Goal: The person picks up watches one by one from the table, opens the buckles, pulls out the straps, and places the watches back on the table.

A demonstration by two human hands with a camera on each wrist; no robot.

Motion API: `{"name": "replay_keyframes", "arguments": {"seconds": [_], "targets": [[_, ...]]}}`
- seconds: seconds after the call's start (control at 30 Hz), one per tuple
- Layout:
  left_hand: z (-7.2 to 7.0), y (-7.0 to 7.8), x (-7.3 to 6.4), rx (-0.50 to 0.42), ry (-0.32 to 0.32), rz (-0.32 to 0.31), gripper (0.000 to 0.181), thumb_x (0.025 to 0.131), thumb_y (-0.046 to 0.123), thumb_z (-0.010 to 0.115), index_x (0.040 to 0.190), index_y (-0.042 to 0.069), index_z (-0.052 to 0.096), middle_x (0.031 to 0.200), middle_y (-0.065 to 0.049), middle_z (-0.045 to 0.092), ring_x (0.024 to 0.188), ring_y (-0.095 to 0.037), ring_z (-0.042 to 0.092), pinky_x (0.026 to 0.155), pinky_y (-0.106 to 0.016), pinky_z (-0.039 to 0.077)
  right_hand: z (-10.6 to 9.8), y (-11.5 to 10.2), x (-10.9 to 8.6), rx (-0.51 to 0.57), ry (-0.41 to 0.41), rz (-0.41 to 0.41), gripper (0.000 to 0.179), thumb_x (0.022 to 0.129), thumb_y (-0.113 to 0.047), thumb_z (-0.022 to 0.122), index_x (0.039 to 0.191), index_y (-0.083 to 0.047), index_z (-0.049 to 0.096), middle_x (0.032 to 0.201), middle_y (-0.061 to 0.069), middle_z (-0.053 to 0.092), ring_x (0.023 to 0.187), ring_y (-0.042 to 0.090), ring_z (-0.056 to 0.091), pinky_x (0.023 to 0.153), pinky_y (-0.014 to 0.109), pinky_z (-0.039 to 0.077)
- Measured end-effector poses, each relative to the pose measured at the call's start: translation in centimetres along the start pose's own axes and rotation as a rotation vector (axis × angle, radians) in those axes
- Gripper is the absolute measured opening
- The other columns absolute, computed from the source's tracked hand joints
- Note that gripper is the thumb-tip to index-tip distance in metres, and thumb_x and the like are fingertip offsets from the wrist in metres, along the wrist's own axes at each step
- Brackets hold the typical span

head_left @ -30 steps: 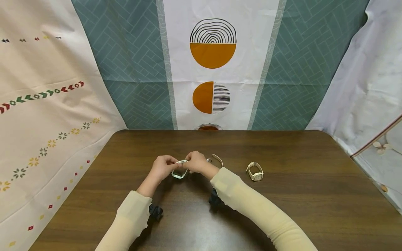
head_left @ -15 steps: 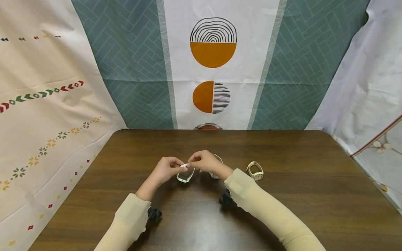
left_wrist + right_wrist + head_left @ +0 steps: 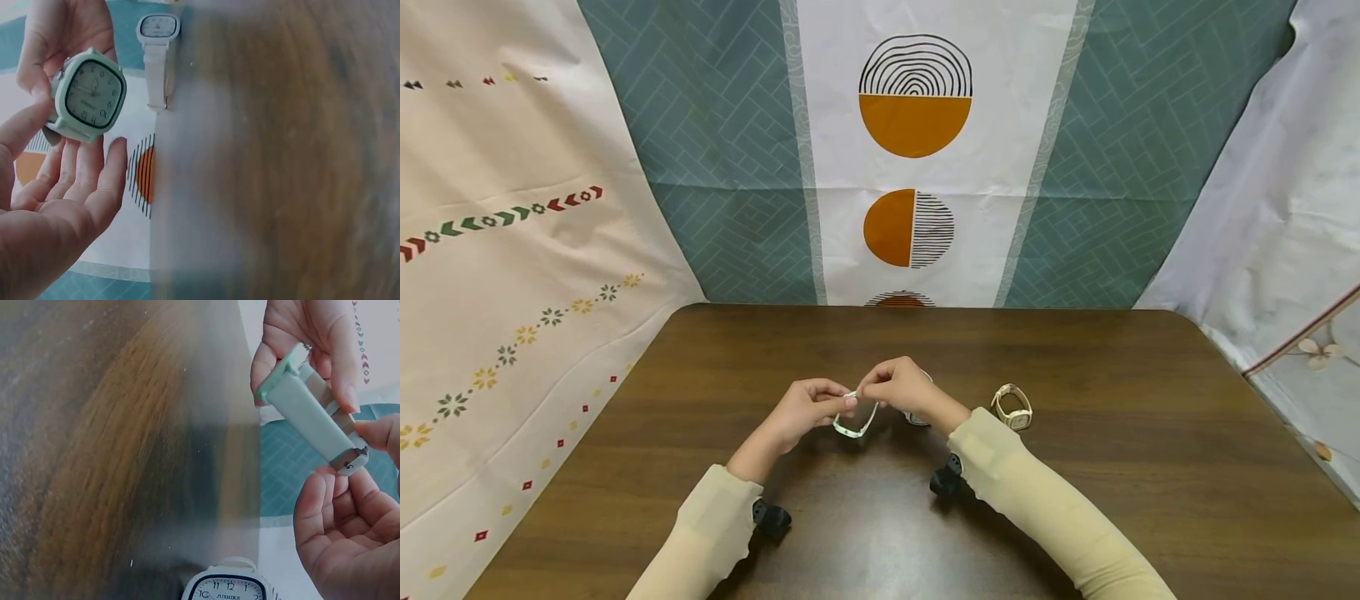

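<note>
A mint-green wristwatch [image 3: 850, 432] hangs between my hands over the table, its square dial [image 3: 94, 94] showing in the left wrist view. My left hand [image 3: 808, 408] pinches its strap from the left, thumb on top. From the right, my right hand [image 3: 901, 385] pinches the strap at the metal buckle [image 3: 350, 461], which the right wrist view shows between finger and thumb. The strap [image 3: 309, 415] is bent into a loop; whether it is fastened I cannot tell. Behind my right hand, a white watch [image 3: 916, 419] is partly hidden.
A cream watch [image 3: 1017, 419] stands looped on the brown wooden table [image 3: 1112, 467], right of my right hand. Patterned cloth [image 3: 737, 167] hangs along the table's back edge and both sides. Black wrist cameras [image 3: 772, 520] sit under both forearms.
Both hands have shifted a little to the right with the mint-green watch. My right hand now covers part of the white watch, whose face came into view as the hand moved.
</note>
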State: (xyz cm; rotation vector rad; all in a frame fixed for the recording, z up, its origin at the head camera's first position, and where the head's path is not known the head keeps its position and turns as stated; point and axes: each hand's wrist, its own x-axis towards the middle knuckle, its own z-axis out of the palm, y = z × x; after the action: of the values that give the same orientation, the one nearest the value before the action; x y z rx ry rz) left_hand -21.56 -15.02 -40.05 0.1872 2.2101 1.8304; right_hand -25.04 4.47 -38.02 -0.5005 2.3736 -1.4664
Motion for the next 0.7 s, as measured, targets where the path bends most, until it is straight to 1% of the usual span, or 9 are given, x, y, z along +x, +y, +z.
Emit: {"name": "replay_keyframes", "arguments": {"seconds": [0.1,0.23,0.33,0.43,0.57,0.7], "targets": [[0.19,-0.17,0.13,-0.030,-0.009,-0.015,0.028,0.089,0.015,0.066,0.105,-0.007,0.062,0.091,-0.006,0.072,0.084,-0.011,0.068,0.074,-0.028,0.052,0.00,0.18,0.05,0.017,0.014,0.023,0.012,0.079,-0.014,0.069,0.085,-0.005,0.074,0.078,-0.002,0.068,0.060,0.012,0.056,0.067,0.037,0.053],[0.36,-0.24,0.21,-0.058,-0.030,-0.021,0.026,0.090,0.016,0.065,0.104,-0.005,0.061,0.090,-0.004,0.073,0.085,-0.012,0.068,0.078,-0.031,0.053,0.01,0.30,0.05,0.036,0.024,0.036,0.012,0.079,-0.013,0.069,0.085,-0.003,0.074,0.081,0.000,0.069,0.061,0.012,0.056,0.070,0.040,0.054],[0.40,-0.18,0.17,-0.083,-0.040,-0.026,0.022,0.090,0.015,0.065,0.103,-0.003,0.061,0.088,-0.001,0.073,0.084,-0.011,0.069,0.077,-0.028,0.053,0.03,0.28,0.00,0.046,0.028,0.043,0.012,0.080,-0.012,0.068,0.085,-0.003,0.074,0.083,0.001,0.070,0.064,0.012,0.057,0.072,0.041,0.054],[0.42,-0.14,0.07,-0.108,-0.042,-0.030,0.018,0.091,0.012,0.064,0.102,-0.001,0.060,0.087,0.000,0.072,0.083,-0.010,0.069,0.076,-0.026,0.053,0.10,0.25,-0.06,0.031,0.042,0.057,0.012,0.081,-0.015,0.069,0.084,-0.005,0.074,0.083,0.000,0.070,0.065,0.013,0.059,0.073,0.040,0.055],[0.46,-0.27,0.02,-0.149,-0.040,-0.020,0.015,0.091,0.009,0.062,0.101,-0.002,0.058,0.086,0.002,0.070,0.083,-0.010,0.068,0.078,-0.027,0.054,0.38,0.33,-0.10,0.019,0.080,0.081,0.010,0.079,-0.017,0.070,0.083,-0.010,0.075,0.080,-0.004,0.070,0.064,0.012,0.060,0.072,0.039,0.054],[0.53,-0.47,-0.03,-0.163,-0.032,-0.011,0.015,0.092,0.009,0.060,0.102,-0.003,0.058,0.086,0.003,0.069,0.083,-0.010,0.068,0.081,-0.029,0.054,0.77,0.46,-0.07,0.068,0.127,0.079,0.009,0.078,-0.011,0.067,0.081,-0.008,0.075,0.077,-0.004,0.070,0.063,0.010,0.057,0.071,0.038,0.055]]}}
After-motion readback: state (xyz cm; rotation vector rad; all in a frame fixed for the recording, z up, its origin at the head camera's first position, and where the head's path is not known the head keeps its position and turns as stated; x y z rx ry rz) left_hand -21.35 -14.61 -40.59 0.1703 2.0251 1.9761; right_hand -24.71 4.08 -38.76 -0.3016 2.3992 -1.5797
